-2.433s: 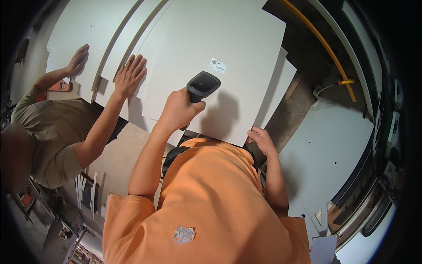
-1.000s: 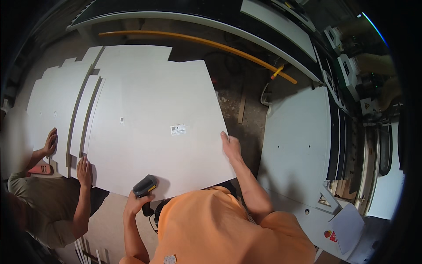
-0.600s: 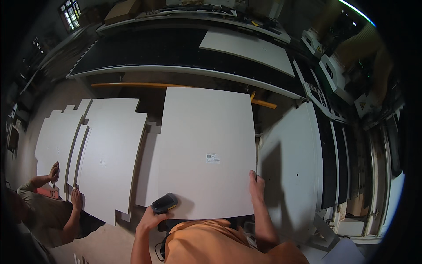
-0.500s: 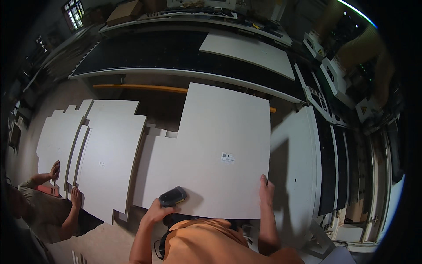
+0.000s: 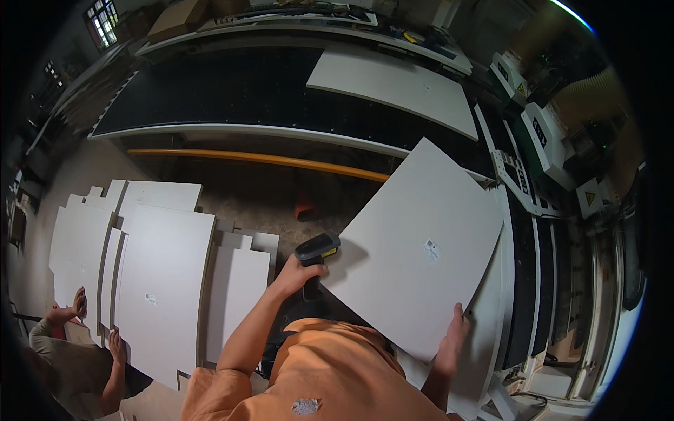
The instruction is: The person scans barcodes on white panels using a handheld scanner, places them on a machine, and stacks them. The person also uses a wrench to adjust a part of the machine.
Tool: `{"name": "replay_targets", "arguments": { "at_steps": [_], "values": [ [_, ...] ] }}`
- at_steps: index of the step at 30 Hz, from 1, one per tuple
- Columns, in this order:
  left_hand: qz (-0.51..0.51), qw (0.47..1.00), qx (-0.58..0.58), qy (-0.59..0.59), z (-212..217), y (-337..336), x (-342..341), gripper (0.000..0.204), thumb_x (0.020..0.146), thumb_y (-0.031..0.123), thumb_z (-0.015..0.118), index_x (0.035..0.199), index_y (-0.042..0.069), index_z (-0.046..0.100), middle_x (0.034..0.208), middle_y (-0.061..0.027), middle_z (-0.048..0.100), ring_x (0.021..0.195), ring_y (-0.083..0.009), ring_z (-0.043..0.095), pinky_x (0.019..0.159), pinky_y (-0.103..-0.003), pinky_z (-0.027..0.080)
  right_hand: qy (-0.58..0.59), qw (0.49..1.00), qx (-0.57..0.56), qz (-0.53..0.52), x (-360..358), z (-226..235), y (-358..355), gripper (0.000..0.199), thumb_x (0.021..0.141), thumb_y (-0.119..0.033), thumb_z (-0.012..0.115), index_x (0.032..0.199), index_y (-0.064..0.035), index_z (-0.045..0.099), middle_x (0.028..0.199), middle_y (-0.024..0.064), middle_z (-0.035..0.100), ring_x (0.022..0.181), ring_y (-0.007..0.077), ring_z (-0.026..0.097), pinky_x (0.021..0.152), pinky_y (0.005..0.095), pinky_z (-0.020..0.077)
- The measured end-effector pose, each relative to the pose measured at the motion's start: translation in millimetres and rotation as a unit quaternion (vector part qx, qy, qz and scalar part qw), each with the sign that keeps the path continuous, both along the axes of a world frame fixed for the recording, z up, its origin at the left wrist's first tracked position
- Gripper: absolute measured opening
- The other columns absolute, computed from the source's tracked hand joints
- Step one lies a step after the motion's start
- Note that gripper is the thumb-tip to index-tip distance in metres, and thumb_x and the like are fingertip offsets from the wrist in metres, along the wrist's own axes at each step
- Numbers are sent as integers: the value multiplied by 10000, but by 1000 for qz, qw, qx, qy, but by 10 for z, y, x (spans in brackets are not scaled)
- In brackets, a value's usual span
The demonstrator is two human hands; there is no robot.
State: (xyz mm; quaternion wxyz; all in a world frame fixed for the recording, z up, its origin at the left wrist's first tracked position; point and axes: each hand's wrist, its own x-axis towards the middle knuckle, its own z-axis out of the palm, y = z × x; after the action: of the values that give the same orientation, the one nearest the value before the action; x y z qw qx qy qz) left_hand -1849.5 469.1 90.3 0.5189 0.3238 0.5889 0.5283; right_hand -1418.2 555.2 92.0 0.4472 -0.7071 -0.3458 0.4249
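Observation:
My left hand (image 5: 298,271) grips a black handheld scanner (image 5: 317,247) with a yellow stripe, right at the left edge of a large white panel (image 5: 414,266). My right hand (image 5: 453,338) holds that panel by its lower right edge. The panel is lifted and turned diagonally in front of my orange shirt. A small label (image 5: 431,248) sits on its face, right of the middle.
Several white panels (image 5: 161,274) lie side by side at the left, where a co-worker's hands (image 5: 114,348) rest on them. A yellow bar (image 5: 260,160) runs below a long black machine bed (image 5: 210,91) carrying another white panel (image 5: 393,81). Machinery stands at the right.
The panel I hold has swung from the left stack toward the right and turned diagonal. My left hand with the scanner stays at its edge; my right hand slid to the lower right edge.

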Motion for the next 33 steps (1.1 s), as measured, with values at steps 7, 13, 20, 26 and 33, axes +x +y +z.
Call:
{"name": "replay_targets", "arguments": {
  "at_steps": [7,13,20,26,33],
  "values": [
    [-93,995,9,-29,45,1367,-420,414,806,197,765,1162,21,649,941,-16,648,862,-129,596,779,-308,495,82,993,-23,-83,-290,131,187,494,1008,-355,571,1241,80,591,1195,166,653,1017,278,669,887,409,545],
    [-41,939,60,335,323,2797,-1142,403,753,296,781,990,-23,716,962,-205,725,893,-354,703,823,-395,531,133,989,-43,-39,-374,245,699,529,1027,-378,512,1294,78,548,1266,173,619,1091,304,642,947,428,520],
    [-95,760,-19,642,648,4749,-2114,385,820,337,754,911,-37,749,1328,-303,568,1009,-400,682,934,-451,547,82,997,8,-9,-523,215,1261,504,1038,-346,498,1273,96,563,1199,164,639,1062,284,641,916,415,521],
    [-240,715,-64,653,520,4997,-2406,465,795,307,739,985,-116,714,1326,-282,548,1022,-418,670,959,-438,536,-35,992,-77,-89,-548,162,1437,471,1031,-294,527,1310,86,537,1217,166,635,1085,271,619,963,395,488],
    [-274,711,-127,635,595,4660,-2243,519,764,289,744,1118,-84,674,1555,-349,301,1024,-437,680,969,-448,541,-9,988,-86,-129,-668,87,1520,611,1009,-336,580,1414,99,437,1322,214,579,1152,294,583,1000,410,467]
  ]
}}
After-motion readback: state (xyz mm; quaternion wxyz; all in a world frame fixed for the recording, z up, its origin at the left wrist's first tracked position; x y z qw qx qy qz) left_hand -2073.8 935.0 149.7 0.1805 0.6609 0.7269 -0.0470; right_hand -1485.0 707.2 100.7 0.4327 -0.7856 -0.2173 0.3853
